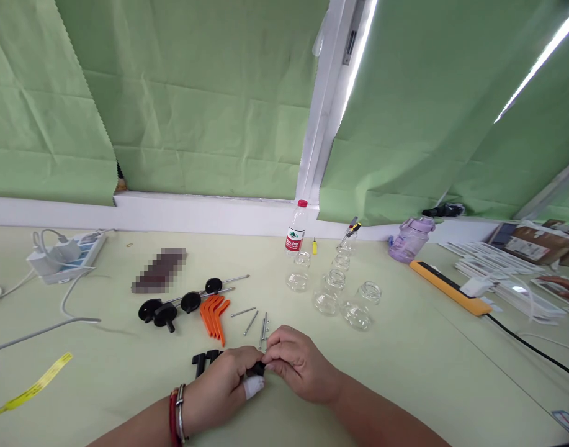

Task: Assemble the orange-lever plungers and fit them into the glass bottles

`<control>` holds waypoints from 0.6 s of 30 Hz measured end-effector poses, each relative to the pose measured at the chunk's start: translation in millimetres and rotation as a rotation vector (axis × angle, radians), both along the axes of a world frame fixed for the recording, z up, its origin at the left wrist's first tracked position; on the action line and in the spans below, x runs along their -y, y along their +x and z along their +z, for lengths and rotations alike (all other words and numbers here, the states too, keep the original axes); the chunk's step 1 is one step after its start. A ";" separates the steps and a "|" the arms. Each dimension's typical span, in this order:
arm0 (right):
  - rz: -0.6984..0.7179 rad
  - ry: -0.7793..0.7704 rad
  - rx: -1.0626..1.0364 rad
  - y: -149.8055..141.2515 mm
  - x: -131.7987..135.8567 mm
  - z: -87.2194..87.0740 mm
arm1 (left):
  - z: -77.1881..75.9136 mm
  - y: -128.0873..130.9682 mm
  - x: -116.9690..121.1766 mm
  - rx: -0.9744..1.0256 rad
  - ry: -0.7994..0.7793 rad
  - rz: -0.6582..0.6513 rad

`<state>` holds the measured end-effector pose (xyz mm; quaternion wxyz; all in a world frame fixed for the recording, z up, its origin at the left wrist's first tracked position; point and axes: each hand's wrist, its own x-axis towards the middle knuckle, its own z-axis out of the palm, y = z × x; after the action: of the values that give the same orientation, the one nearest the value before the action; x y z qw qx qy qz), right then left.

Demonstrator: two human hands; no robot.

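Note:
My left hand [231,382], with a white wrap on one fingertip, is closed around a small black plastic part [259,368] that shows only partly. Against that part, my right hand [303,363] has its fingers pinched together; whatever lies between them is hidden. Black T-shaped pieces [199,361] lie under and beside the left hand. Just beyond the hands are several long thin metal screws [251,323], scattered on the table. Orange bent pieces [214,318] sit in a row to their left. Behind these lie black round knobs [191,302], some with metal rods.
Several clear glass jars [328,295] stand right of centre, one holding screwdrivers [352,230]. Behind are a water bottle [295,233] and a small yellow screwdriver [314,246]. Power strips [445,288] and cables lie at both sides. Another person's hand [561,287] shows at the far right.

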<state>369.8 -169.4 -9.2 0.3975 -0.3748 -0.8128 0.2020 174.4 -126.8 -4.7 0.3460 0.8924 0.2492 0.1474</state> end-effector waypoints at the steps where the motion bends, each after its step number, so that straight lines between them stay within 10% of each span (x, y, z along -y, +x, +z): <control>1: -0.007 -0.014 0.003 1.2 -0.2 0.0 | 0.5 0.2 -0.3 -0.005 0.001 0.004; 9: -0.254 -0.318 0.202 17.7 -0.3 -0.5 | 3.8 -0.5 -0.3 -0.041 -0.001 0.003; 18: -0.259 -0.266 0.391 15.3 -2.6 -7.5 | 1.2 1.8 -4.0 -0.040 0.015 0.043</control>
<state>385.1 -166.8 -16.7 0.2026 -0.5565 -0.7858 0.1780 176.2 -122.7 -3.5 0.3309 0.8923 0.2739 0.1387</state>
